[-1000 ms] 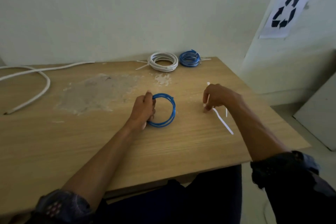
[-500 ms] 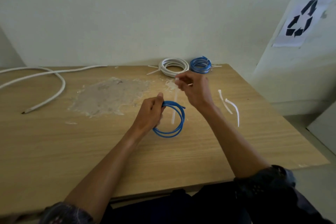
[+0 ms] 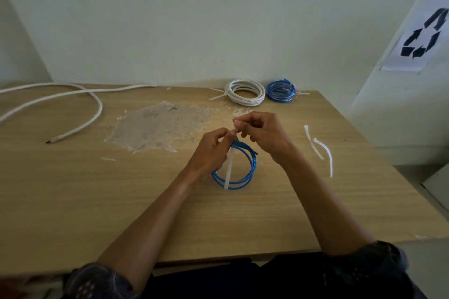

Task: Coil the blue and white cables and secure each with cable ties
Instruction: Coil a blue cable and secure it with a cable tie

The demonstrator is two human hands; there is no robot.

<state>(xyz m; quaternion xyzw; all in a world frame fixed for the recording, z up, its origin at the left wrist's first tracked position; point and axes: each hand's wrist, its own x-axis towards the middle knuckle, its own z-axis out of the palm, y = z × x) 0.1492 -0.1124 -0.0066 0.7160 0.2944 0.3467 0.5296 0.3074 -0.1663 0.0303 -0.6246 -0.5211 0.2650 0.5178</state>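
A small blue cable coil [image 3: 245, 172] stands tilted at the middle of the wooden table [image 3: 73, 201]. My left hand [image 3: 209, 153] grips its top left side. A white cable tie [image 3: 229, 167] hangs down across the coil's opening. My right hand [image 3: 262, 133] pinches the tie's upper end just above the coil, fingertips against those of the left hand. Two spare white cable ties [image 3: 320, 147] lie on the table to the right. At the back sit a tied white coil [image 3: 245, 92] and a tied blue coil [image 3: 281, 91].
A long loose white cable [image 3: 80, 124] curves over the table's left part. A rough patch of dried residue [image 3: 160, 126] marks the wood left of my hands. The wall runs close behind the table, and the table's right edge drops to the floor.
My right hand picked up a tie from the right side of the table and brought it over to the blue coil. It now meets the left hand at the coil's top, with the tie hanging through.
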